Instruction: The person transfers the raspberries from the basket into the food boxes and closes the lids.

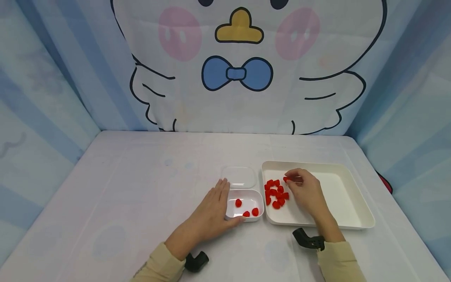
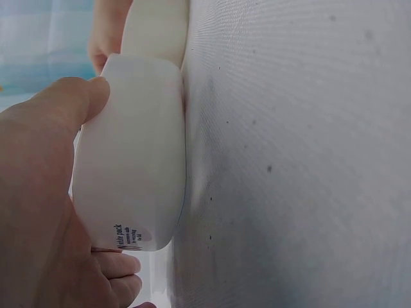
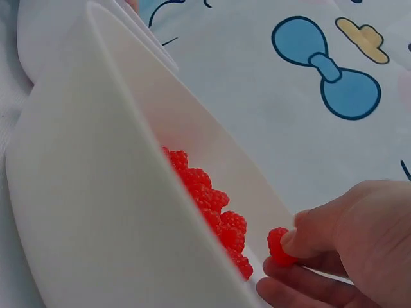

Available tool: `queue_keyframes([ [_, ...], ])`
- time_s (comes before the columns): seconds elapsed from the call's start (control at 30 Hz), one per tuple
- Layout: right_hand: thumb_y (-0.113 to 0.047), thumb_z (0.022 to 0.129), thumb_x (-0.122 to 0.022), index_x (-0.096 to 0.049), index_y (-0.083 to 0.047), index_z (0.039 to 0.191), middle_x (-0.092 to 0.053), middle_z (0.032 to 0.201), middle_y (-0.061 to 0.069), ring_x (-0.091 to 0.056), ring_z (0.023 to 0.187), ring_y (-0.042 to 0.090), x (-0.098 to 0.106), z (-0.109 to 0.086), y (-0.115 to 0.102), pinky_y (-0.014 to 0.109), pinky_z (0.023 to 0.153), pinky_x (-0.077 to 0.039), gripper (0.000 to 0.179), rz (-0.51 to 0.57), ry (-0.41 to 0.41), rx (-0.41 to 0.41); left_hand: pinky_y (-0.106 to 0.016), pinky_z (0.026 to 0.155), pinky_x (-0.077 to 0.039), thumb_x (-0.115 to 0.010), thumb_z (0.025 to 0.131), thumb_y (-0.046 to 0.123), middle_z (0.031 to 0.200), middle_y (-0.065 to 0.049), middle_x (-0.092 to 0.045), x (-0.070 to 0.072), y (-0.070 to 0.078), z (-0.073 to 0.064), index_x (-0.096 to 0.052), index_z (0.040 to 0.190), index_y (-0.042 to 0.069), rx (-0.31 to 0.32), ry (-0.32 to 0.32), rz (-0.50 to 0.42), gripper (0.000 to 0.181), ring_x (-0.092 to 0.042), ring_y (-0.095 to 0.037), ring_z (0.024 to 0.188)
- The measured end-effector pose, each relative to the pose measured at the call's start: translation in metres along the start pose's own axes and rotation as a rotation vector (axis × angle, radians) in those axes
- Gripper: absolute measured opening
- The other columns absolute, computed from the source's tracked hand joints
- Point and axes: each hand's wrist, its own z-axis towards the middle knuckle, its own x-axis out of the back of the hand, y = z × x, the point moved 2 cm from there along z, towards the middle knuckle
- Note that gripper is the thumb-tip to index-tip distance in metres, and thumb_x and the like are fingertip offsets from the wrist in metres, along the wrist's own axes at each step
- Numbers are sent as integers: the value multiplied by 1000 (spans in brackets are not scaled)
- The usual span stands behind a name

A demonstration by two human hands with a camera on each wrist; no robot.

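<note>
My right hand (image 1: 306, 190) pinches a red raspberry (image 3: 280, 246) between thumb and fingers, over the left part of the big white tray (image 1: 352, 196). Several more raspberries (image 1: 273, 192) lie together at that tray's left end, just left of the fingers. To the left stands a small white box (image 1: 261, 196) holding three raspberries, one at the back and two near its front. My left hand (image 1: 211, 213) rests against the box, its straight fingers along the left side and the thumb over the front rim. In the left wrist view small print shows on the box (image 2: 135, 160).
A clear lid (image 1: 239, 177) lies flat on the white table (image 1: 141, 188) right behind the small box. The box and the tray stand side by side. Behind the table hangs a cloth printed with a blue bow tie (image 1: 237, 73), and curtains hang on both sides.
</note>
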Motion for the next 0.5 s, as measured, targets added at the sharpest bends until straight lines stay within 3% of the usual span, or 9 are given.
queue_keyframes([
  [0.5,-6,96,-59,-61,-4,122,-65,120,16,-64,111,32,6,-1,-11,43,96,-53,26,79,47,49,-46,125,-20,-54,89,67,166,-16,-16,0,1,0,-14,157,-1,-3,7,-8,104,-13,-30,155],
])
